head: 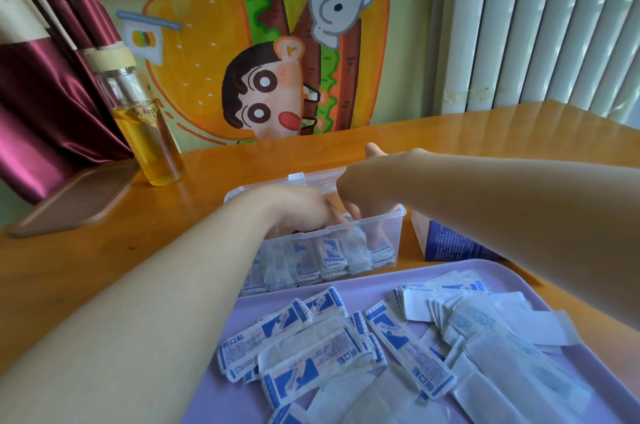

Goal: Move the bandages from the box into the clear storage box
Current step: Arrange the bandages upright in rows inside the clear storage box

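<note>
- Clear storage box [388, 226]: stands on the counter [69, 250] just beyond the lilac tray [214, 399], with its lid hinged back behind it. Both hands reach into it from above.
- Bandages, stowed [332, 254]: wrapped strips standing on end in a row against the near wall, seen through the plastic, some leaning.
- Bandages, loose [311, 337]: a scattered heap on the tray, yet to be moved. By this count the task looks partway done, with the larger share outside the storage box.
- Carton [446, 240]: blue and white, on the counter just right of the storage box, partly behind the right forearm. Its contents are not visible.
- Left hand [301, 205]: fingers dipped into the left half of the storage box among the strips. Whether it grips any or merely presses them cannot be told.
- Right hand [367, 181]: comes in from the right, thumb raised above the far rim, fingers down inside. Its hold likewise cannot be told.
- Step in hand, as judged: settling a batch into the row. This is best done by keeping the strips upright and squared against the near wall and packing toward one end to leave room for the rest. The fingers should draw straight up and out so neighbouring strips are not tipped.
- Also present: glass bottle [145, 119] of amber liquid, far left, well apart.
</note>
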